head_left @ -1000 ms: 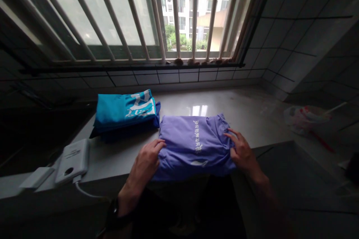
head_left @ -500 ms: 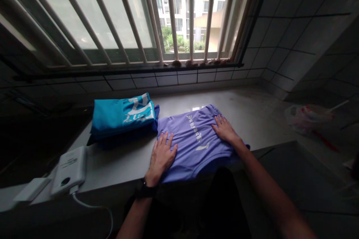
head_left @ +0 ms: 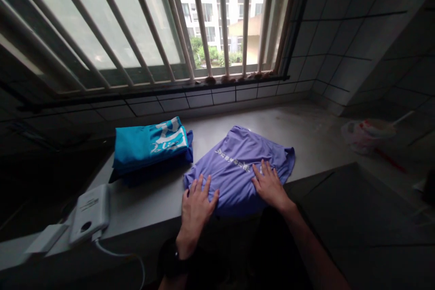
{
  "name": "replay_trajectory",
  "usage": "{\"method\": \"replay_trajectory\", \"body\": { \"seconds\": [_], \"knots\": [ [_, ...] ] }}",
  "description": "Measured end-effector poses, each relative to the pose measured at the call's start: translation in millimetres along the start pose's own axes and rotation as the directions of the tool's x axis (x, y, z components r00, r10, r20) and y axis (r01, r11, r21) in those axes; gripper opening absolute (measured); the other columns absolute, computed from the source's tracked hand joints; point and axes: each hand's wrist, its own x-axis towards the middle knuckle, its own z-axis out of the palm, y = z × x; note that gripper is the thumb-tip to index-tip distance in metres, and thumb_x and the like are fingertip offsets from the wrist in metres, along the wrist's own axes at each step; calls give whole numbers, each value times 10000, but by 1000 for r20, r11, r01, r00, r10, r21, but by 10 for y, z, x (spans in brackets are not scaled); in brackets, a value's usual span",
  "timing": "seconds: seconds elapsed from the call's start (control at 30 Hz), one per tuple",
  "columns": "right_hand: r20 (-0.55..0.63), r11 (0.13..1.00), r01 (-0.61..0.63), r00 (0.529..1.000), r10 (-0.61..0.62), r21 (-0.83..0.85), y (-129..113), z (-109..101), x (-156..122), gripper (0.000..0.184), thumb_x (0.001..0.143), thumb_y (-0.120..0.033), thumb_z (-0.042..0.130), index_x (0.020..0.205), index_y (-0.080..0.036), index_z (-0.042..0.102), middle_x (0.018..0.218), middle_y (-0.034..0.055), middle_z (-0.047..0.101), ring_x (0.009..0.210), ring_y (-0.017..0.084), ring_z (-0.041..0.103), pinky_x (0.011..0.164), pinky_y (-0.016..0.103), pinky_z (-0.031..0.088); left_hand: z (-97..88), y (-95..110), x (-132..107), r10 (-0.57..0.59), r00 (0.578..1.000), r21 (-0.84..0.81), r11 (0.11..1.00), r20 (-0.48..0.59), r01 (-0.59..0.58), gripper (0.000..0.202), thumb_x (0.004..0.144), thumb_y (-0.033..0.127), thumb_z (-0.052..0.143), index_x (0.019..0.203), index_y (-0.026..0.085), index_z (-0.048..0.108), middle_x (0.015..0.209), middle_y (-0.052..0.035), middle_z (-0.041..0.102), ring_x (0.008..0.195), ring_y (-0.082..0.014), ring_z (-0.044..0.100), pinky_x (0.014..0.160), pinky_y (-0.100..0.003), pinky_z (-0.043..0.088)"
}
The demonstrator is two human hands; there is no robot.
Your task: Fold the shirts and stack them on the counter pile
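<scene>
**Two flat hands on a purple tee (head_left: 236, 163)**

Left hand (head_left: 198, 219) and right hand (head_left: 269, 186) are both open, fingers spread, palms pressed down on the near part of the shirt, nothing pinched. The tee lies spread out at a skewed angle on the table (head_left: 288, 122), just beside a folded blue stack (head_left: 149, 147). Further left there's a white power bank (head_left: 90, 214) with its cable (head_left: 115, 253), and a plastic bag (head_left: 365, 136) sits well off to the right.

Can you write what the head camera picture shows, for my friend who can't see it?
The left hand and right hand press flat on a purple shirt lying on a pale counter, beside folded blue clothes. A barred window is behind them, and a white power bank sits to the left.
</scene>
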Motion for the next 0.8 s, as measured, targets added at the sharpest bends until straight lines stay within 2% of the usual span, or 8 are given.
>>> {"method": "replay_trajectory", "body": {
  "seconds": [0.2,0.3,0.37,0.43,0.5,0.6,0.7,0.8],
  "knots": [
    [154,963,236,955,-254,128,140,-336,921,516,1006,-284,438,1520,-248,466,1655,93,296,1542,293,221,1235,550,202,-286,179,-147,-29,999,28,999,-16,29,500,956,538,501,1329,236,643,1267,-185,682,1048,-353,634,827,-510,508],
    [93,971,196,973,-210,137,54,-520,1079,540,974,-192,438,1512,-177,475,1619,131,371,1522,314,279,1237,552,206,-435,122,-101,41,996,-32,999,78,-39,476,944,541,529,1268,223,675,1129,-134,716,1016,-302,652,867,-453,511],
    [-68,966,197,980,-189,169,-28,-523,897,578,949,-124,405,1525,-135,445,1565,163,452,1478,297,372,1227,507,259,-454,19,-119,103,990,-105,990,96,-92,472,921,488,588,1309,225,647,1215,-124,694,1106,-290,641,937,-434,505],
    [-198,925,284,951,-238,251,-77,-404,535,587,946,-122,387,1529,-157,433,1469,150,561,1368,252,512,1164,433,376,-377,-97,-203,182,980,-162,973,85,-167,600,840,414,694,1400,232,574,1394,-129,615,1258,-306,580,1025,-440,481],
    [-208,889,329,939,-273,319,-85,-198,120,514,955,-210,439,1464,-220,516,1377,114,636,1269,253,588,1093,442,446,-236,-189,-315,262,961,-186,952,84,-243,789,749,284,752,1487,227,478,1538,-131,496,1395,-330,474,1109,-465,432],
    [-189,883,381,922,-339,275,-80,105,-300,698,803,-176,612,1486,-228,483,1554,113,480,1438,307,421,1177,544,319,-61,-246,-389,282,957,-150,951,71,-269,876,718,28,626,1535,255,410,1608,-101,413,1472,-312,389,1151,-478,395],
    [-196,912,341,934,-300,227,-75,199,-360,852,685,7,536,1500,-230,460,1598,101,422,1496,281,334,1209,550,242,-86,-242,-297,243,965,-129,965,103,-229,831,749,-81,470,1489,298,487,1563,-81,485,1422,-264,469,1099,-439,450],
    [-187,864,413,909,-372,290,1,71,-325,803,648,78,435,1371,-237,588,1485,78,566,1417,220,459,1154,450,359,-258,-266,-255,245,949,-193,959,200,-207,702,804,-50,432,1385,304,602,1474,-73,586,1325,-232,566,1061,-406,486]
  ]
}}
